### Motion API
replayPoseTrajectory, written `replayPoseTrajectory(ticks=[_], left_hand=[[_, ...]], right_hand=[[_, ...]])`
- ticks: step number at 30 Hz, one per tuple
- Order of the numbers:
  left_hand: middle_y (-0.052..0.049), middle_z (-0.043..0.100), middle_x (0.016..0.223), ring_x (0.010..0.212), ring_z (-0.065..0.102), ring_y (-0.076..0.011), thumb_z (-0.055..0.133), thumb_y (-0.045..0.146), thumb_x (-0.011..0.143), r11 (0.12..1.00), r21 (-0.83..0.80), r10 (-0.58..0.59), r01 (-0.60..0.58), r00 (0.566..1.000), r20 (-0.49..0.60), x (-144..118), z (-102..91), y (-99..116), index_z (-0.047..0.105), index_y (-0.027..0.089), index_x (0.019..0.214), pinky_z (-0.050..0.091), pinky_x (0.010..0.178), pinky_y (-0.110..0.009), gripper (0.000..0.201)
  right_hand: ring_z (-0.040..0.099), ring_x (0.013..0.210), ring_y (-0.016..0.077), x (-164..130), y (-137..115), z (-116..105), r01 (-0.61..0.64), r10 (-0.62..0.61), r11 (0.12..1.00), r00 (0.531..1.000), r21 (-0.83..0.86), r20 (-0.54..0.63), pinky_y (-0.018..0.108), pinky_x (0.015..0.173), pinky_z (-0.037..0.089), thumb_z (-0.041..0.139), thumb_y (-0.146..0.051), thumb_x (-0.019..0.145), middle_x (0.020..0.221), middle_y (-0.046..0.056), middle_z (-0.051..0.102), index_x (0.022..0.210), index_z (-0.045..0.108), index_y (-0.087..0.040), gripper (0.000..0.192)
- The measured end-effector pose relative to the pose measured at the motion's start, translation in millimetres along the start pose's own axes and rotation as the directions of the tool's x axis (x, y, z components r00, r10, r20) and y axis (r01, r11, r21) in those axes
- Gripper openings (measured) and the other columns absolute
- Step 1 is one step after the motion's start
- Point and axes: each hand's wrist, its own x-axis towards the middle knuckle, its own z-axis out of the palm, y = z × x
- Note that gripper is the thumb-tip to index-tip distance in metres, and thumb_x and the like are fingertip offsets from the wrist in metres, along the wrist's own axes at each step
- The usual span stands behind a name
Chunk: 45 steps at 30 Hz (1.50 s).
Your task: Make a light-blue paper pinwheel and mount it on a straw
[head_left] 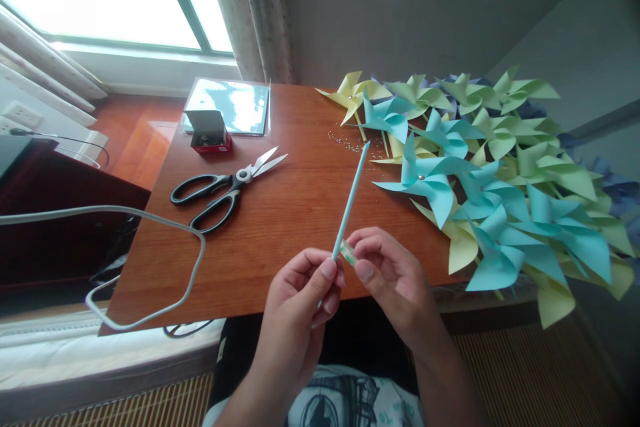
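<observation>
My left hand (305, 293) is closed around the lower part of a thin light-blue rolled paper stick (350, 203), which tilts up and away over the table. Between the thumb and fingers of my right hand (395, 280) is a small translucent roll of tape (349, 253) with green marks, touching or right beside the stick. Both hands are above the table's near edge. To the right lie several finished paper pinwheels, a light-blue pinwheel (421, 177) being the closest to the stick. The palm sides of both hands are partly hidden.
Black-handled scissors (243, 175) lie spread on the wooden table (290, 200). Behind them stand a small open red box (213, 141) and a pack of blue paper (240, 103). Tiny beads (350, 143) are scattered by the pinwheels. A white cable (195, 273) loops over the left edge.
</observation>
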Motion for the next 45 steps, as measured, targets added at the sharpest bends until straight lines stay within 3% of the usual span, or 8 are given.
replayPoseTrajectory(ticks=[11, 17, 31, 39, 45], left_hand=[[0.0, 0.058, 0.069, 0.05, 0.039, -0.0025, 0.072, 0.03, 0.09, 0.999, -0.005, -0.037, 0.037, 0.998, 0.052, -0.5, 0.5, -1.6, 0.067, 0.012, 0.077, 0.019, 0.042, -0.013, 0.023], [0.0, 0.056, 0.069, 0.05, 0.037, -0.0024, 0.074, 0.032, 0.088, 1.0, -0.002, -0.031, 0.031, 0.999, 0.023, -0.8, 1.6, -3.0, 0.066, 0.012, 0.078, 0.02, 0.042, -0.014, 0.023], [0.001, 0.059, 0.071, 0.053, 0.04, -0.0029, 0.08, 0.029, 0.082, 0.997, 0.049, 0.067, -0.062, 0.992, -0.106, 1.8, 4.3, -2.8, 0.068, 0.013, 0.081, 0.028, 0.045, -0.013, 0.02], [0.0, 0.06, 0.072, 0.055, 0.041, -0.0038, 0.082, 0.029, 0.081, 0.994, 0.061, 0.096, -0.089, 0.987, -0.127, 1.5, 4.6, -4.2, 0.069, 0.014, 0.083, 0.032, 0.047, -0.014, 0.02], [0.002, 0.059, 0.072, 0.059, 0.044, -0.0047, 0.08, 0.026, 0.083, 0.978, 0.12, 0.188, -0.171, 0.971, -0.149, 1.3, 3.2, -8.3, 0.07, 0.016, 0.086, 0.037, 0.053, -0.013, 0.015]], right_hand=[[0.064, 0.099, 0.0237, -0.6, 2.6, -1.0, -0.004, 0.004, 1.0, 1.0, -0.001, 0.003, 0.038, 0.088, 0.053, 0.063, -0.037, 0.095, 0.105, 0.007, 0.063, 0.087, 0.063, -0.022, 0.017], [0.064, 0.098, 0.0237, -0.2, 2.6, 0.1, -0.004, 0.005, 1.0, 1.0, -0.008, 0.006, 0.037, 0.086, 0.052, 0.063, -0.036, 0.096, 0.104, 0.007, 0.063, 0.086, 0.063, -0.022, 0.017], [0.061, 0.093, 0.0217, -1.4, 6.9, -2.1, 0.052, -0.055, 0.991, 0.998, -0.12, -0.02, 0.035, 0.081, 0.05, 0.062, -0.037, 0.096, 0.097, 0.005, 0.063, 0.084, 0.063, -0.022, 0.019], [0.061, 0.092, 0.0207, -1.4, 6.5, -1.4, 0.05, -0.051, 0.992, 0.999, -0.114, -0.01, 0.034, 0.08, 0.049, 0.062, -0.036, 0.096, 0.096, 0.004, 0.062, 0.084, 0.063, -0.022, 0.019], [0.061, 0.092, 0.0205, -3.0, 3.3, -1.0, 0.04, -0.042, 0.992, 0.999, -0.122, -0.018, 0.034, 0.081, 0.048, 0.062, -0.035, 0.097, 0.097, 0.004, 0.062, 0.084, 0.062, -0.022, 0.018]])
